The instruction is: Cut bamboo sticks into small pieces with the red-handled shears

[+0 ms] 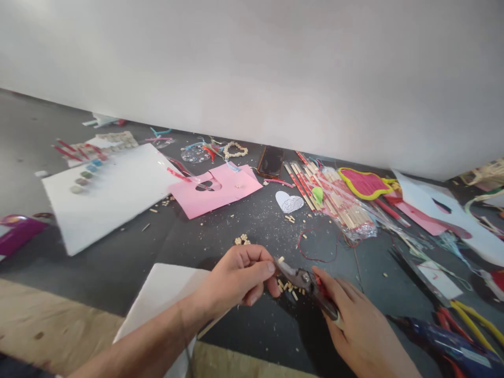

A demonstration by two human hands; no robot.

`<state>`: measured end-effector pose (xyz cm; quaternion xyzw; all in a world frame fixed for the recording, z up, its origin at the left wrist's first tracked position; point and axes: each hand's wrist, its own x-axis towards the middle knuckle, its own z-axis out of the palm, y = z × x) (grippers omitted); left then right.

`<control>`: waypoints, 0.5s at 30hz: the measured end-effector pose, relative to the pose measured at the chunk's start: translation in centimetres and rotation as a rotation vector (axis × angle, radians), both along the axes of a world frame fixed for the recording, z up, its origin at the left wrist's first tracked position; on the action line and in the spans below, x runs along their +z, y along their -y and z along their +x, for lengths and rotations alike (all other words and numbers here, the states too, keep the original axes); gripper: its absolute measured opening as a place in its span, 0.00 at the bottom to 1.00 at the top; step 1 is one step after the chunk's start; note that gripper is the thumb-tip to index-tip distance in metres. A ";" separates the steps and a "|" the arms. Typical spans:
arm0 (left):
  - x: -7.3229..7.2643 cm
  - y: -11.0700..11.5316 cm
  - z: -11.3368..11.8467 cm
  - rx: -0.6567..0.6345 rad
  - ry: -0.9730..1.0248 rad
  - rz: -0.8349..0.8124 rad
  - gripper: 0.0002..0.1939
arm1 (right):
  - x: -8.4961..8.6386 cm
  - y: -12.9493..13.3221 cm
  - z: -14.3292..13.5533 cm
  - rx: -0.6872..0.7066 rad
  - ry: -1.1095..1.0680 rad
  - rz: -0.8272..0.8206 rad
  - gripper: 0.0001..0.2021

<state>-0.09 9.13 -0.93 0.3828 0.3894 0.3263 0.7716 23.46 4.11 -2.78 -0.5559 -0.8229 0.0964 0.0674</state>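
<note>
My right hand [350,315] is wrapped round the handles of a pair of pruning shears [305,279], whose jaws point left. At the jaws sits a short pale wooden piece [281,260]. My left hand [248,273] is closed in a pinch beside the jaws. A pale wooden stick [212,324] sticks out below my left wrist, apparently held in that hand, though the fingers hide most of it. Under the shears lie several short cut wooden pieces [291,287]. A cluster of small flower-shaped wooden pieces [242,239] lies just beyond my left hand.
Packed wooden chopsticks [346,205], a paper heart [289,201] and a phone [271,161] lie farther back. Pink paper [205,197] and a white board [106,194] are at left. Scissors [444,294] and a blue glue gun [449,344] lie at right. A white wall [252,68] stands behind.
</note>
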 end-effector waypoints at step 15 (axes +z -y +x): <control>0.2 0.5 0.1 -0.017 0.062 0.025 0.14 | 0.3 -0.1 0.1 0.041 0.019 0.049 0.25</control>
